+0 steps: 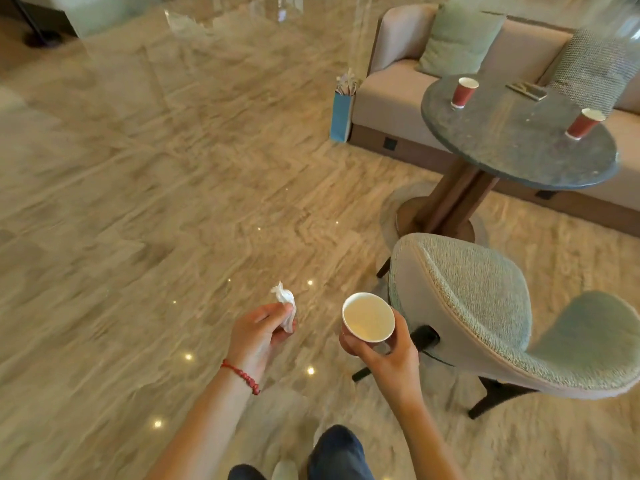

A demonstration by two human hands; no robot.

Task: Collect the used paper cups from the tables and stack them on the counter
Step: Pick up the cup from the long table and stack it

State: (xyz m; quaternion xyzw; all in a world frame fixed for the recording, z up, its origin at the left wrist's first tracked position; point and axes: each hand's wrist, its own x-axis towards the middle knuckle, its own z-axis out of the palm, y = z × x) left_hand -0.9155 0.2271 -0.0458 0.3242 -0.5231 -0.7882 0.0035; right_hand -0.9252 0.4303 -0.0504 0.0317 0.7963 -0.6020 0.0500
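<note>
My right hand [384,355] grips a paper cup [368,317] from below, its white inside facing up. My left hand [259,332] pinches a crumpled white napkin [285,303]. Both hands hover over the floor in front of me. On the round dark stone table [512,140] at the right stand two red paper cups, one [463,92] near the far edge and one [585,123] toward the right edge. A flat dark object [526,90] also lies on the table.
A grey-green upholstered chair [485,306] stands just right of my hands, between me and the table. A beige sofa [398,88] with cushions runs behind the table. A blue paper bag [342,116] stands by the sofa's end. Polished stone floor stretches left; shaggy rug lies underfoot.
</note>
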